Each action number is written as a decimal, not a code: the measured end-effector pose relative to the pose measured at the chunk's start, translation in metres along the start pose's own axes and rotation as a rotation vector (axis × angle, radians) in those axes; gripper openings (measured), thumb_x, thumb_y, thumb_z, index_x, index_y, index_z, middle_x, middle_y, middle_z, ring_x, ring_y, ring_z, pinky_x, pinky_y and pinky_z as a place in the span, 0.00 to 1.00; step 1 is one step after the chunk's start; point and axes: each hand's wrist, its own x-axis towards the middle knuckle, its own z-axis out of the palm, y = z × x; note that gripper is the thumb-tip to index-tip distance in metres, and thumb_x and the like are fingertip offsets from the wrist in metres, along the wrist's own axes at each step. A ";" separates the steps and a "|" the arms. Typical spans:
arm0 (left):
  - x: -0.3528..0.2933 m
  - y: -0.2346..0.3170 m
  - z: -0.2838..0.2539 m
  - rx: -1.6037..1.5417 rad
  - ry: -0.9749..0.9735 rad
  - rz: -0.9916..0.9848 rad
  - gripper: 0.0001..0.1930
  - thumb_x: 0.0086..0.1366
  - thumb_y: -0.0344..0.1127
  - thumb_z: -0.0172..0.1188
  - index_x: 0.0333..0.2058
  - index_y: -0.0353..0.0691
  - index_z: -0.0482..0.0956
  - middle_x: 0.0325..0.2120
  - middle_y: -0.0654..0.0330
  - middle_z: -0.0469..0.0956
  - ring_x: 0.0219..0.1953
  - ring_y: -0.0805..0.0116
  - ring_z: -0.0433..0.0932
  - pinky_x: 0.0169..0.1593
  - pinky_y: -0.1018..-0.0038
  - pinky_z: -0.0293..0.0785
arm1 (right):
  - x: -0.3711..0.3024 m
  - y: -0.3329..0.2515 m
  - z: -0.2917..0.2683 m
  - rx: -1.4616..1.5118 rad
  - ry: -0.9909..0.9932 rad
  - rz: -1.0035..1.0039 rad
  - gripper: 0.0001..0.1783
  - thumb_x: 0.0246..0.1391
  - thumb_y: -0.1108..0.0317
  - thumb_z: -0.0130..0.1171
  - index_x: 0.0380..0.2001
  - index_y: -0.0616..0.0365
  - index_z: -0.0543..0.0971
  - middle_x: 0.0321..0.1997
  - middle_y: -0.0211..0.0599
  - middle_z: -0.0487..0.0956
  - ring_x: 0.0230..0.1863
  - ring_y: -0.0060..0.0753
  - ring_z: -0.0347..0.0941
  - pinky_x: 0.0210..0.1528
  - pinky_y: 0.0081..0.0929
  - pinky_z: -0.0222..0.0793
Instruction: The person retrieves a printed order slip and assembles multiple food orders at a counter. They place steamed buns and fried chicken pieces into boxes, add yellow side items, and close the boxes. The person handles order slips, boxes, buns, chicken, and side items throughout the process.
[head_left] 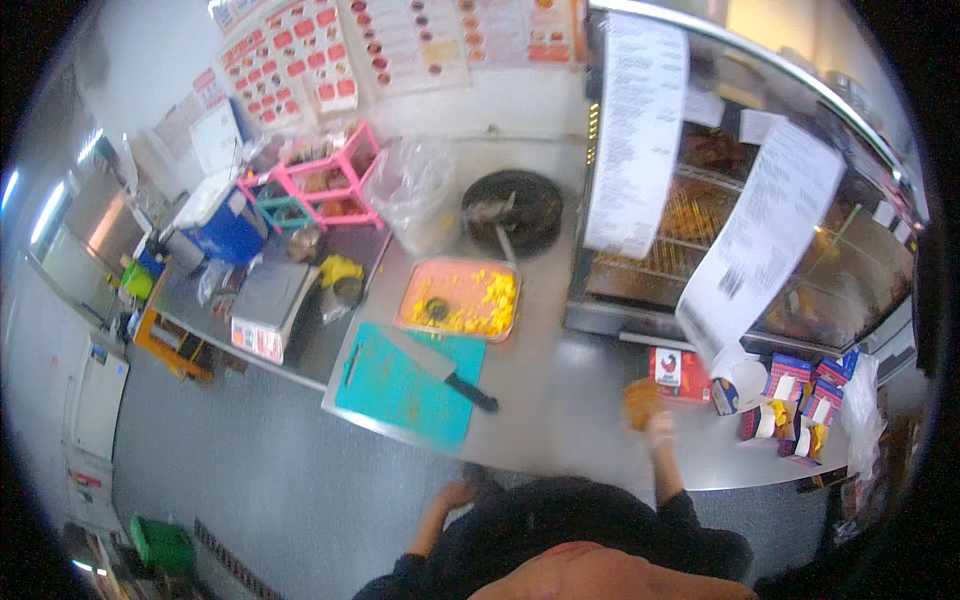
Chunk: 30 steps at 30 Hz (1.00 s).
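Observation:
My right hand [661, 432], which looks covered by a thin clear glove, holds a golden-brown piece of fried food [639, 403] over the steel counter [570, 400]. Just beyond it lies a flat red box [680, 374]. My left hand [458, 493] hangs low by the counter's front edge, close to my dark clothes; its fingers are blurred and partly hidden. Left of centre, a black-handled knife [440, 372] lies across a turquoise cutting board [400, 395]. Behind the board sits a pink tray [412, 300] with yellow chunks and a small dark round thing.
A glass-fronted warming cabinet [700, 165] with long paper slips [635, 130] stands at the back right. Several small filled boxes [790, 380] crowd the right end. A black pan [540, 215], a clear-bagged bin [415, 195], a pink rack [330, 185] and a scale [270, 305] stand left and behind.

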 end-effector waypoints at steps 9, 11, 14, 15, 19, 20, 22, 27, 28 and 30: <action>0.003 -0.001 -0.095 -0.791 0.968 0.343 0.23 0.62 0.38 0.49 0.53 0.38 0.58 0.36 0.55 0.70 0.34 0.66 0.73 0.33 0.71 0.70 | 0.052 0.115 0.316 -0.932 -0.593 -0.759 0.24 0.50 0.62 0.50 0.51 0.54 0.68 0.48 0.48 0.72 0.48 0.48 0.68 0.51 0.37 0.63; 0.007 0.008 -0.117 -1.132 0.918 0.272 0.25 0.61 0.38 0.51 0.55 0.40 0.56 0.41 0.55 0.65 0.37 0.66 0.72 0.36 0.71 0.70 | 0.063 0.132 0.354 -1.096 -0.670 -0.790 0.29 0.44 0.64 0.54 0.52 0.57 0.66 0.52 0.46 0.69 0.52 0.49 0.65 0.53 0.38 0.61; 0.003 0.010 -0.151 -1.615 0.763 0.371 0.27 0.61 0.41 0.52 0.56 0.41 0.54 0.46 0.54 0.61 0.41 0.66 0.70 0.40 0.70 0.70 | 0.074 0.154 0.384 -1.119 -0.744 -0.523 0.32 0.44 0.62 0.55 0.55 0.59 0.63 0.56 0.46 0.65 0.54 0.50 0.62 0.56 0.42 0.58; -0.002 0.007 -0.163 -1.757 0.681 0.423 0.28 0.61 0.42 0.52 0.56 0.41 0.54 0.47 0.53 0.60 0.43 0.65 0.70 0.42 0.70 0.69 | 0.072 0.161 0.388 -1.042 -0.730 -0.455 0.32 0.45 0.61 0.54 0.55 0.59 0.62 0.57 0.46 0.65 0.55 0.50 0.61 0.57 0.43 0.57; -0.041 -0.008 -0.199 -0.417 0.808 0.842 0.22 0.65 0.50 0.44 0.50 0.40 0.65 0.45 0.58 0.64 0.50 0.63 0.64 0.55 0.68 0.57 | 0.068 0.179 0.409 -1.269 -0.665 -0.716 0.32 0.49 0.58 0.52 0.56 0.61 0.61 0.57 0.47 0.64 0.56 0.53 0.60 0.58 0.45 0.55; -0.049 -0.007 -0.203 -0.483 0.611 0.866 0.21 0.65 0.50 0.42 0.48 0.40 0.66 0.44 0.58 0.64 0.50 0.64 0.63 0.56 0.69 0.55 | 0.068 0.181 0.416 -1.189 -0.648 -0.779 0.31 0.50 0.58 0.52 0.56 0.61 0.62 0.56 0.47 0.65 0.55 0.53 0.61 0.58 0.45 0.55; -0.065 -0.003 -0.204 -0.662 0.252 0.877 0.21 0.66 0.50 0.40 0.44 0.39 0.69 0.44 0.58 0.65 0.51 0.65 0.62 0.57 0.70 0.52 | 0.070 0.180 0.426 -1.175 -0.606 -0.760 0.28 0.51 0.58 0.51 0.54 0.60 0.64 0.54 0.47 0.67 0.55 0.54 0.61 0.58 0.44 0.55; -0.065 -0.003 -0.219 -0.695 -0.285 0.625 0.21 0.63 0.47 0.50 0.47 0.39 0.62 0.46 0.56 0.64 0.51 0.63 0.63 0.54 0.66 0.59 | 0.079 0.161 0.398 -1.051 -0.381 -0.629 0.19 0.47 0.63 0.52 0.43 0.58 0.72 0.49 0.47 0.72 0.51 0.47 0.66 0.56 0.43 0.59; -0.061 -0.008 -0.225 -0.615 -0.361 0.644 0.20 0.61 0.43 0.53 0.47 0.39 0.60 0.44 0.57 0.64 0.50 0.64 0.64 0.52 0.67 0.60 | 0.079 0.155 0.379 -0.984 -0.297 -0.683 0.18 0.48 0.64 0.51 0.43 0.57 0.73 0.48 0.47 0.72 0.50 0.48 0.67 0.54 0.43 0.60; -0.049 -0.024 -0.245 -0.286 -0.309 0.662 0.28 0.55 0.39 0.60 0.49 0.39 0.56 0.43 0.54 0.65 0.46 0.64 0.67 0.49 0.68 0.65 | 0.075 0.143 0.343 -1.035 -0.212 -0.610 0.16 0.49 0.66 0.51 0.43 0.54 0.73 0.45 0.45 0.74 0.47 0.49 0.69 0.50 0.43 0.63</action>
